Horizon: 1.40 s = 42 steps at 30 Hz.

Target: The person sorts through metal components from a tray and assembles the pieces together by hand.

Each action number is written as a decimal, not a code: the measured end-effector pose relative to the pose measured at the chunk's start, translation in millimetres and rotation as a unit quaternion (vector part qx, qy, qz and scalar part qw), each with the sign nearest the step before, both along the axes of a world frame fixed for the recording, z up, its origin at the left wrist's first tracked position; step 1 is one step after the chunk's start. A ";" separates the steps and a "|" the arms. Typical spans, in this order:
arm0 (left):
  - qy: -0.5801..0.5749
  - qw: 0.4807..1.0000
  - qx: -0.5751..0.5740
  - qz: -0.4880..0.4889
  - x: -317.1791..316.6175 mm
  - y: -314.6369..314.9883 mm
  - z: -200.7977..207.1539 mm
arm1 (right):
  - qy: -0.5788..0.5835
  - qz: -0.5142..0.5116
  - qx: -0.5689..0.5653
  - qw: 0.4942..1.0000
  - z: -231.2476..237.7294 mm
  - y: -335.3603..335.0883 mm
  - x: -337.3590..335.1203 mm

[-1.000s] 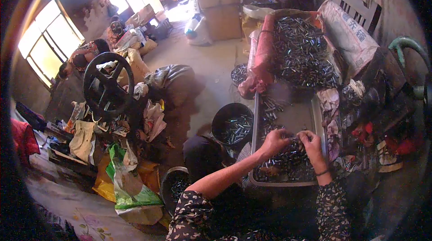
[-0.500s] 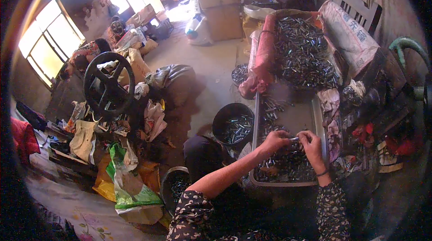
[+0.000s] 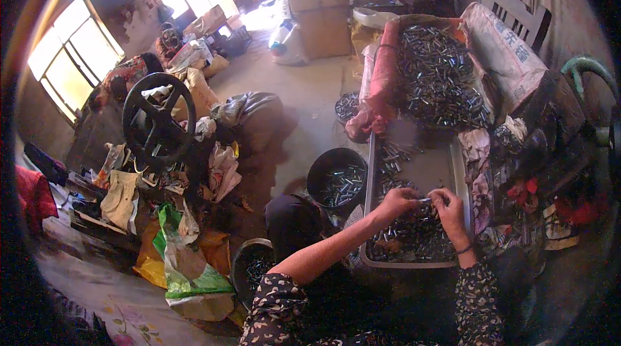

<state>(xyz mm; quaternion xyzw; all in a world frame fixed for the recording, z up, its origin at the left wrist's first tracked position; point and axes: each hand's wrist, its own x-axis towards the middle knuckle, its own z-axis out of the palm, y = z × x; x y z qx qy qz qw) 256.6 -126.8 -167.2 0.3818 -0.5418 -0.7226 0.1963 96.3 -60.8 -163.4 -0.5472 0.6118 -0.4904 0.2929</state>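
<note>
My left hand (image 3: 403, 201) pinches a small shiny piece (image 3: 425, 200), its far end at my right hand (image 3: 451, 210), whose grip I can't tell; a loose pinch might drop it into the tray (image 3: 370, 181) below

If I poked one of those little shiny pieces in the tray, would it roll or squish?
Probably roll or slide: the pieces look narrow and rounded, though crowded neighbours might block one. Squishing seems unlikely, since their straight shapes and metallic shine suggest something stiff. Each is probably light, being so small beside the tray.
</note>
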 end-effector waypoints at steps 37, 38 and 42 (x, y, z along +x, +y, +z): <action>-0.018 0.999 0.033 0.000 2.8 -0.4 0.2 | -0.046 0.001 -0.016 0.999 -1.6 2.0 10.9; -0.018 0.999 0.033 0.000 3.0 -0.4 0.6 | -0.045 0.001 -0.017 0.999 -1.3 2.0 11.2; -0.035 0.999 0.005 0.000 3.5 -1.6 0.1 | -0.045 0.004 -0.013 0.999 -1.8 1.2 11.7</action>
